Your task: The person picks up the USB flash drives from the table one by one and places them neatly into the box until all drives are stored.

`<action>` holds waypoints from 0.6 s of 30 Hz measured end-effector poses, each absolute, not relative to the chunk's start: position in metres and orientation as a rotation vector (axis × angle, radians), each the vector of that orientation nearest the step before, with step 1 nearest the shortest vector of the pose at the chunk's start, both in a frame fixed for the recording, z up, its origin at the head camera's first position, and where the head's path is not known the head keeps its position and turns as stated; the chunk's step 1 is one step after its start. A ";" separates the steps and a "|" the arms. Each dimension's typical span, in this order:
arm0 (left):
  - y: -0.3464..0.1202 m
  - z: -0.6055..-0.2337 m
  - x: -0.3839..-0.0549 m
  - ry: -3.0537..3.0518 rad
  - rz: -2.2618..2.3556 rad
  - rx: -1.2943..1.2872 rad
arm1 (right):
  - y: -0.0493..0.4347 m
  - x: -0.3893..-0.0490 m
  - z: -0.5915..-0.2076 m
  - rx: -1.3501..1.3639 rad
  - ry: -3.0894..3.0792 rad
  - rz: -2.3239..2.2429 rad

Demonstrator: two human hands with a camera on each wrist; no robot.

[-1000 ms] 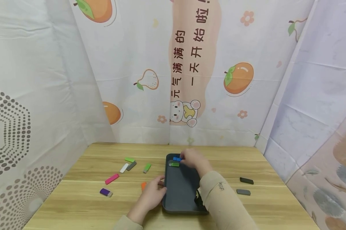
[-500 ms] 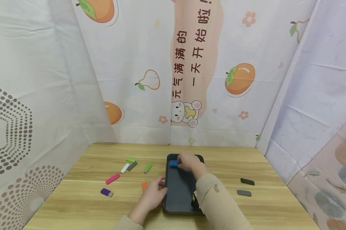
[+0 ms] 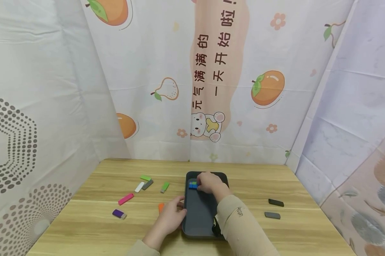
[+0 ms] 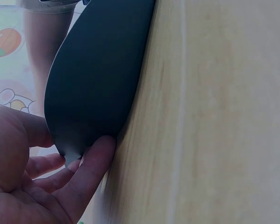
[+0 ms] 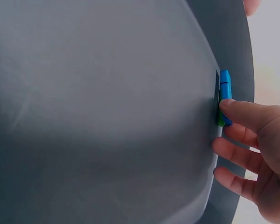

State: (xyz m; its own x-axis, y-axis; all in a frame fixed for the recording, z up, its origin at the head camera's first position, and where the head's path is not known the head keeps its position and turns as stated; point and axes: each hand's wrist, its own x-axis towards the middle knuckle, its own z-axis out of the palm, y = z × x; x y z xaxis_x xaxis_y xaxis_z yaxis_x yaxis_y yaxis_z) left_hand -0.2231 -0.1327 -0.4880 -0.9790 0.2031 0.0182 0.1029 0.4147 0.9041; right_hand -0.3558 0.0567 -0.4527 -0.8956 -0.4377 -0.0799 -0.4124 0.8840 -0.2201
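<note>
A dark grey tray (image 3: 197,213) lies on the wooden table. My left hand (image 3: 169,216) grips its left side; in the left wrist view the thumb and fingers meet the tray wall (image 4: 97,70). Toward the tray's far end, my right hand (image 3: 209,181) pinches a blue USB stick (image 3: 191,186) between thumb and index finger. Just beyond this stick shows a green USB stick (image 3: 194,183), partly hidden. In the right wrist view the blue stick (image 5: 225,81) overlaps the green one (image 5: 220,121), and the other fingers spread near the tray's wall.
A black item (image 3: 216,227) sits in the tray's near right corner, partly behind the sleeve. Left on the table lie purple (image 3: 119,214), pink (image 3: 126,199), white (image 3: 139,187), grey, green and orange (image 3: 161,207) sticks. Black (image 3: 276,202) and grey (image 3: 272,215) ones lie right.
My right hand has brought the blue USB stick slightly left and nearer, from beyond the green stick, across it, to its near side. The left hand keeps its hold on the tray.
</note>
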 end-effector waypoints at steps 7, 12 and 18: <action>-0.133 -0.487 -0.223 2.561 1.618 0.269 | 0.055 -0.355 -0.453 -0.647 2.914 -0.306; -0.133 -0.486 -0.222 2.566 1.606 0.267 | 0.054 -0.354 -0.454 -0.651 2.918 -0.308; -0.133 -0.485 -0.222 2.566 1.610 0.271 | 0.054 -0.355 -0.453 -0.646 2.920 -0.297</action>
